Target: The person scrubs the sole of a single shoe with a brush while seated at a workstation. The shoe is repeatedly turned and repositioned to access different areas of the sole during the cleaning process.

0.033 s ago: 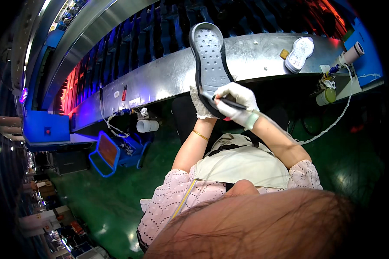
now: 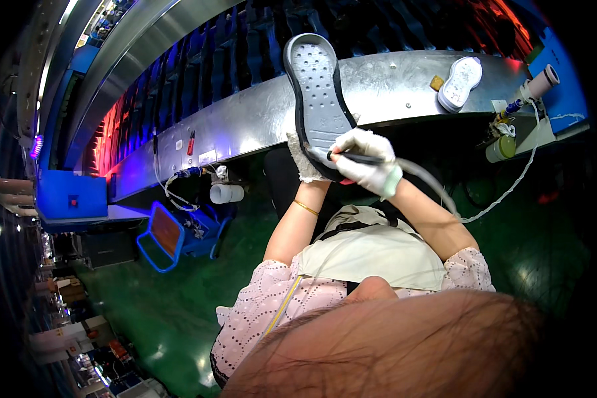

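A grey shoe sole (image 2: pixel 320 99) with a black rim and rows of small dimples is held tilted over the metal ledge. My left hand (image 2: pixel 303 159), in a pale glove, grips the sole from beneath at its near end; most of its fingers are hidden. My white-gloved right hand (image 2: pixel 365 159) is closed round a slim black pen-shaped tool (image 2: pixel 355 158). The tool's blurred tip meets the sole near its inner left edge. A pale tube (image 2: pixel 431 179) trails from behind that hand toward the right.
Along the metal ledge (image 2: pixel 245 123) lie a white sole (image 2: pixel 459 84), a small yellow-brown block (image 2: pixel 436 83) and a red-handled tool (image 2: pixel 191 143). Behind runs a dark slatted conveyor (image 2: pixel 245 46). A blue-framed chair (image 2: pixel 164 232) stands at left; a green-lidded container (image 2: pixel 501 149) is at right.
The sole and my left hand have shifted slightly left. My right hand has turned a little with the tool, and the tube behind it has swung higher.
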The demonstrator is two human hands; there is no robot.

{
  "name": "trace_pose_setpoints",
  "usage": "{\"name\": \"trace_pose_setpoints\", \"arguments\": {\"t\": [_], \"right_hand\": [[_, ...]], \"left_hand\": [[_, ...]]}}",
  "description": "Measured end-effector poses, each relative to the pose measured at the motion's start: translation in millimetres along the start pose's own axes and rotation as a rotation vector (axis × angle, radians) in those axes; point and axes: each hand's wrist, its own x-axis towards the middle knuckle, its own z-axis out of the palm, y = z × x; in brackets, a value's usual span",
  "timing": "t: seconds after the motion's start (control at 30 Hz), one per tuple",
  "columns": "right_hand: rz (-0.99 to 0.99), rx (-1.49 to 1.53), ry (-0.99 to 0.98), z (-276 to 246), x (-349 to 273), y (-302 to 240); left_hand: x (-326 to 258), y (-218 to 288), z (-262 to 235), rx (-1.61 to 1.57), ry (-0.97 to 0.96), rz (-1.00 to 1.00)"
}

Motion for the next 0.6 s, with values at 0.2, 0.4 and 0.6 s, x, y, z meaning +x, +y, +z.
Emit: {"name": "trace_pose_setpoints", "arguments": {"t": [0.2,0.4,0.6], "right_hand": [[-0.060,-0.027,0.189,5,-7,-1],[0.214,0.258,0.130,-5,-10,-1],[0.023,0.114,0.180,1,-18,3]], "left_hand": [[7,7,4,0.268,0.266,0.111],[8,15,12,0.266,0.170,0.054],[10,12,12,0.213,0.112,-0.049]]}}
